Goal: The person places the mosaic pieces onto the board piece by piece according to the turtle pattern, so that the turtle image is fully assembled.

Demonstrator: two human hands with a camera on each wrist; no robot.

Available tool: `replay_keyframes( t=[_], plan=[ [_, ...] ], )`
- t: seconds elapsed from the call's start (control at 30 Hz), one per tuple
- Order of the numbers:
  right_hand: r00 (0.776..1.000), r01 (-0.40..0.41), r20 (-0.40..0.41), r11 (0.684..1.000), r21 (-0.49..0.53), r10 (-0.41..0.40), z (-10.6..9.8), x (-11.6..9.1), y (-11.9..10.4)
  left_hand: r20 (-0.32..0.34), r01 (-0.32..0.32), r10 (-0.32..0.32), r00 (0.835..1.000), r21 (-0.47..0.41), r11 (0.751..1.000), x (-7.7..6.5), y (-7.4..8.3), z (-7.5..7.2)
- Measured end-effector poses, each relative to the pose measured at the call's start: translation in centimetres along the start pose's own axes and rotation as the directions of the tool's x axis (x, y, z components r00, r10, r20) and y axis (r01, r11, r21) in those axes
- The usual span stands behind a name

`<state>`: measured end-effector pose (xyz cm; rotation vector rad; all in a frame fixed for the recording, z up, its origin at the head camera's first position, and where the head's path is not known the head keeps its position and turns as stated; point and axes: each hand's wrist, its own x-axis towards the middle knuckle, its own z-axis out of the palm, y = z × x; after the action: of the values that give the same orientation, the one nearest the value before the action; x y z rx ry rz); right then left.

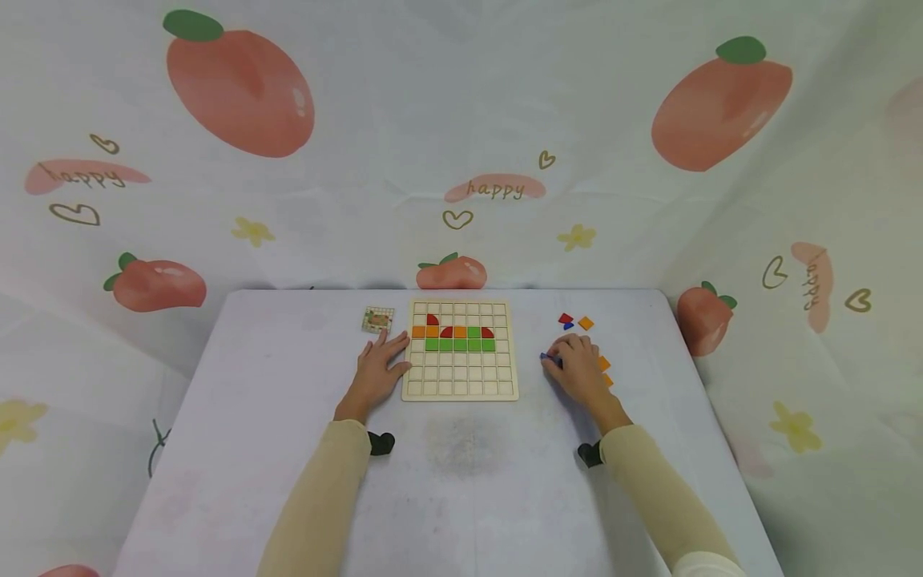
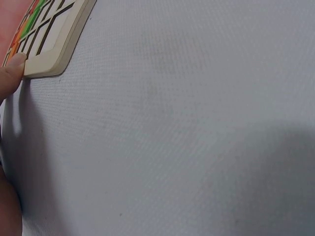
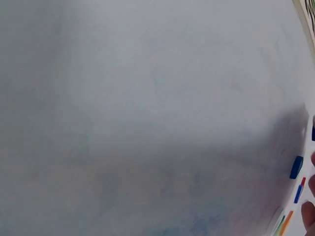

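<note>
A square wooden grid board [image 1: 460, 388] lies flat on the table, with orange, red and green pieces set in several of its upper cells. At its left edge rests my left hand [image 1: 373, 375], fingers spread, the thumb [image 2: 15, 66] on the rim. A small pattern card [image 1: 376, 316] lies just beyond those fingertips. To the right of the board, my right hand [image 1: 579, 370] curls low over the table and pinches a small blue piece [image 1: 546, 356] between thumb and fingers. Another blue piece [image 3: 296, 167] lies by the fingers in the right wrist view.
Beyond the right hand lie a red piece [image 1: 566, 318], a small blue piece [image 1: 569, 326] and an orange piece [image 1: 586, 324]. More orange pieces [image 1: 604, 364] show beside the hand, partly covered. A printed cloth [image 1: 461, 144] hangs behind the white table [image 1: 469, 497].
</note>
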<state>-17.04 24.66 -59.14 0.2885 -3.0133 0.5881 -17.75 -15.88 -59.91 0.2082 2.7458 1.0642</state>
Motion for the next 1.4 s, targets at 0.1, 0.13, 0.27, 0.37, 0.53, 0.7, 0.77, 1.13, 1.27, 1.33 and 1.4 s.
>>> replay_keyframes(
  t=[0.1,0.13,0.27,0.37,0.53,0.7,0.77,1.13,1.27,1.33,1.4],
  plan=[
    [0.999,-0.024,0.038,1.0,0.019,0.023,0.0,0.3,-0.3,0.003,0.0,0.0,1.0,0.002,1.0,0.0,0.1,-0.1],
    [0.998,-0.04,0.059,0.999,0.032,0.038,0.0,0.4,-0.4,0.003,0.0,0.0,1.0,0.002,1.0,0.0,0.1,-0.1],
    [0.986,-0.093,0.147,0.991,0.1,0.078,-0.1,0.8,-1.0,-0.002,-0.002,0.002,1.0,0.004,1.0,0.0,0.0,0.0],
    [0.977,-0.122,0.193,0.981,0.15,0.092,0.2,1.1,-1.4,-0.003,-0.003,0.003,1.0,0.0,1.0,0.0,-0.1,0.0],
    [0.969,-0.137,0.23,0.974,0.183,0.093,0.8,1.5,-1.6,-0.001,0.0,0.0,1.0,-0.006,1.0,0.0,0.0,0.0],
    [0.969,-0.097,0.239,0.981,0.17,0.054,0.5,1.7,-2.0,-0.004,0.003,-0.003,1.0,0.002,1.0,0.0,-0.2,0.1],
    [0.971,-0.083,0.237,0.982,0.169,0.042,0.3,1.8,-2.2,-0.007,0.003,-0.003,1.0,0.004,1.0,0.1,-0.3,0.1],
    [0.947,-0.069,0.318,0.992,0.103,0.033,0.2,2.4,-3.1,-0.021,-0.005,0.005,1.0,0.003,1.0,0.0,-0.5,0.3],
    [0.953,-0.104,0.298,0.982,0.16,0.053,0.2,2.3,-3.2,-0.018,-0.007,0.008,1.0,0.006,1.0,0.1,-0.5,0.3],
    [0.959,-0.13,0.276,0.968,0.214,0.067,0.2,2.3,-3.3,-0.01,-0.005,0.005,1.0,0.008,1.0,0.1,-0.5,0.3],
    [0.964,-0.146,0.256,0.953,0.264,0.077,0.2,2.3,-3.4,-0.007,0.002,-0.002,1.0,0.007,1.0,0.1,-0.4,0.2]
  ],
)
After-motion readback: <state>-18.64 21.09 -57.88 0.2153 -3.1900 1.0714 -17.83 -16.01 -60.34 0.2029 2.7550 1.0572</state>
